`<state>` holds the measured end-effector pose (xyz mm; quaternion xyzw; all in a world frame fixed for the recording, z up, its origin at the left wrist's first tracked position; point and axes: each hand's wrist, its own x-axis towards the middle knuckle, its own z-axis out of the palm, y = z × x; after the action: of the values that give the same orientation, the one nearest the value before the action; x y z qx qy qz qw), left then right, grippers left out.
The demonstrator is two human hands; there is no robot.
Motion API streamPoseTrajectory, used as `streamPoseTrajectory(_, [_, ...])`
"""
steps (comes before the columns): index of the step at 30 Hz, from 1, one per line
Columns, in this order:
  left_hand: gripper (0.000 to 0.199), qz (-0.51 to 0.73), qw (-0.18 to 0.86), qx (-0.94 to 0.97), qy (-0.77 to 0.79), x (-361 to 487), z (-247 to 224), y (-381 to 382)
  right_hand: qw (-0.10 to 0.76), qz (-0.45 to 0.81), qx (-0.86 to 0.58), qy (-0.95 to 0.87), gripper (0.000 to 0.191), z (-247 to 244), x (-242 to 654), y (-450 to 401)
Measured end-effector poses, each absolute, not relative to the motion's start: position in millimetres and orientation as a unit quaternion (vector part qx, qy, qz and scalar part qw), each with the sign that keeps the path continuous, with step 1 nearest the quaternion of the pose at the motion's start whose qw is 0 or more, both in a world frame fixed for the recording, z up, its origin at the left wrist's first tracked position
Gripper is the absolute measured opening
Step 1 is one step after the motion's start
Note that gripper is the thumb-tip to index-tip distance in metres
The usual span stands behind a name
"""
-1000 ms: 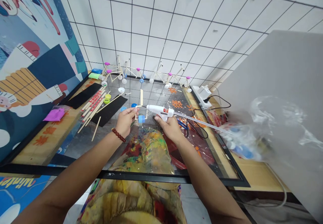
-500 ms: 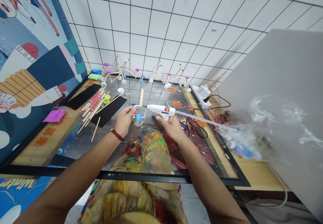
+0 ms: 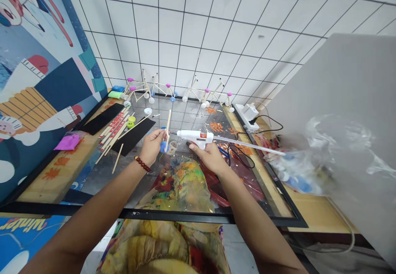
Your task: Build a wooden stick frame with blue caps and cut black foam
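My left hand [image 3: 152, 146], with a beaded bracelet at the wrist, is closed on a small model of thin wooden sticks [image 3: 168, 125]. Blue round pieces [image 3: 164, 146] show at the model's lower part; the fingers hide some of its joints. My right hand [image 3: 208, 153] is wrapped round the handle of a white hot glue gun [image 3: 194, 135]. The gun's nozzle points left and is close to the sticks, though I cannot tell whether it touches. A long clear glue stick [image 3: 247, 144] sticks out of the gun's back end.
Several stick models [image 3: 148, 86] with pink and white pieces line the wall. Loose wooden sticks [image 3: 114, 130], yellow pots [image 3: 131, 121] and black sheets [image 3: 136, 136] lie left. A power strip [image 3: 246, 117], cables, orange scraps [image 3: 216, 127] and a plastic bag [image 3: 297, 175] are at right.
The stick model has turned in my left hand, so its long sticks now appear nearly in line and farther left. The glue gun has shifted slightly left and down.
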<state>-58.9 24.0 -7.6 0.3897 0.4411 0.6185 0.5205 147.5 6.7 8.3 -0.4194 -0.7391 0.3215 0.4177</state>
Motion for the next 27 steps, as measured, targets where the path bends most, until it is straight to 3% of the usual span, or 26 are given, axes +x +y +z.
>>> streamPoseTrajectory(7, [0.026, 0.483, 0.718, 0.35, 0.359, -58.9, -7.6, 19.2, 0.43, 0.325, -0.42, -0.731, 0.032, 7.6, 144.2, 4.7])
streamPoseTrajectory(27, [0.014, 0.466, 0.753, 0.32, 0.336, -59.0, -3.0, 18.1, 0.413, 0.263, -0.402, -0.773, 0.026, 7.1, 147.1, 5.7])
